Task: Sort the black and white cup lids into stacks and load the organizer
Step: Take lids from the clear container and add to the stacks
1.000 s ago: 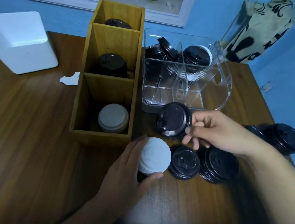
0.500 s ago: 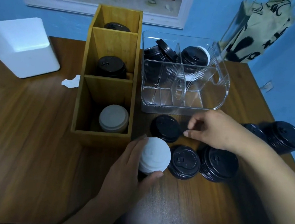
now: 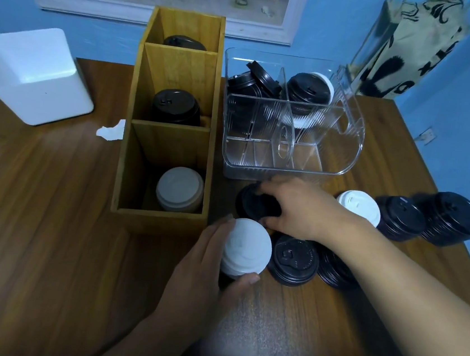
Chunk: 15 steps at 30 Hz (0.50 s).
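My left hand is wrapped around a stack topped by a white lid on the table. My right hand lies over a black lid just beyond it, fingers curled on its rim. Beside them lie a black lid and a black stack partly hidden under my right forearm. Further right sit a white lid and two black stacks. The wooden organizer holds a white stack in front and black stacks behind.
A clear plastic organizer behind my right hand holds black lids and a mixed stack in its rear sections. A white box and a paper scrap lie at the left. The table's front edge runs below my arms.
My right hand set the black lid down on the table, lifted off briefly, and now rests on it again. A white lid has come into view at the right. My left hand stayed put.
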### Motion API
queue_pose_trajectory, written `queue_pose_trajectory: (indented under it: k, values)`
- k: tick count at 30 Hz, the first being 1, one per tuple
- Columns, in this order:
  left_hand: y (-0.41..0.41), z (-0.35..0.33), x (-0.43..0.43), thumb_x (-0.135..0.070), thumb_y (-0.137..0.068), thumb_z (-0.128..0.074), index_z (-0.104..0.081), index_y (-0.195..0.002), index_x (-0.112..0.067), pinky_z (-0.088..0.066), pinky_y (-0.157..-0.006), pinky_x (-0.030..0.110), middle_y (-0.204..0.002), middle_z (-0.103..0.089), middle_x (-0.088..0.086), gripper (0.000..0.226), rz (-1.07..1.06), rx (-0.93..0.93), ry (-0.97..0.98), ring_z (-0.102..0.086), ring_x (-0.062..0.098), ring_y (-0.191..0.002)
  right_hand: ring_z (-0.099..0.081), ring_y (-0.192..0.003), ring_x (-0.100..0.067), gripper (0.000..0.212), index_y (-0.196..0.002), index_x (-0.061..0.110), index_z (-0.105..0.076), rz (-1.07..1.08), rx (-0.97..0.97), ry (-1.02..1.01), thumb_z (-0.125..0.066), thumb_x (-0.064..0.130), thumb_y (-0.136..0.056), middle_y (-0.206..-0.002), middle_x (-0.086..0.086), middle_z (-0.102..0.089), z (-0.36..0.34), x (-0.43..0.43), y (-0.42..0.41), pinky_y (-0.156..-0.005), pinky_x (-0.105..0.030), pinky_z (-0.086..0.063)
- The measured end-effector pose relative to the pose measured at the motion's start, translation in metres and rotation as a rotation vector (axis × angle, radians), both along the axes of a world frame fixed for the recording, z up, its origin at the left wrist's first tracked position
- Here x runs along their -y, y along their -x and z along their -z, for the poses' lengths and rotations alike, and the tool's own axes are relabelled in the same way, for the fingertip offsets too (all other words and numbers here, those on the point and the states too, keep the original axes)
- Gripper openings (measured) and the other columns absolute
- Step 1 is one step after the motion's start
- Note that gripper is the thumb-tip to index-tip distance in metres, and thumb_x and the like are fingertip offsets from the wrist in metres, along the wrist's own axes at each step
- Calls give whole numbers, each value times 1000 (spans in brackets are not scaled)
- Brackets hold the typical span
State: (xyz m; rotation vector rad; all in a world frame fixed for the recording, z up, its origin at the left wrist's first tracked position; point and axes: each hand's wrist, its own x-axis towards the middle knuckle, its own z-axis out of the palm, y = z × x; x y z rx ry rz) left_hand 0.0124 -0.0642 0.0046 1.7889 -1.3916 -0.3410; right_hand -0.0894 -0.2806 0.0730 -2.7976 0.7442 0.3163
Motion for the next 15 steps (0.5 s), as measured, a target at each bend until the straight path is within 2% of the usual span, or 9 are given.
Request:
queue_pose_trajectory:
  k: [3, 6, 9, 12, 15]
  values:
    - [0, 0, 1, -61, -88, -64, -36, -150, -23, -29, -105, 3, -150, -33, -23, 79, 1, 2, 9, -31, -11, -140, -55, -118, -21, 55, -135, 31, -59, -4, 22, -92, -74, 31, -82, -129, 4, -56, -2, 2, 5, -93, -40, -51]
    - [0, -1, 0, -65, -88, -60, -35, -151, -24, -30, -104, 2, -150, -31, -26, 79, 4, -5, 5, -30, -12, -139, -56, -113, -19, 56, -134, 27, -58, 6, 80, -95, -75, 42, -83, -123, 4, -57, 2, -3, 5, -90, -38, -51]
    - [0, 0, 0, -65, -89, -60, -34, -152, -25, -30, -104, 2, -151, -28, -29, 79, 7, -12, 2, -30, -12, -139, -59, -107, -25, 55, -128, 23, -57, -10, 94, 1, -76, 45, -81, -118, 1, -56, 9, -8, -1, -81, -42, -54]
    - [0, -1, 0, -62, -88, -62, -33, -152, -25, -30, -104, 2, -152, -29, -27, 80, 9, -4, -3, -30, -12, -139, -60, -102, -27, 52, -119, 22, -55, -12, 80, 32, -77, 47, -79, -114, 0, -57, 6, -7, -3, -75, -43, -54]
    - [1, -1, 0, -61, -87, -63, -33, -152, -25, -30, -104, 2, -153, -33, -21, 80, 10, -8, -19, -31, -10, -140, -60, -98, -22, 59, -117, 26, -53, 29, 117, 14, -81, 54, -73, -112, 6, -60, -6, -3, 9, -76, -43, -54]
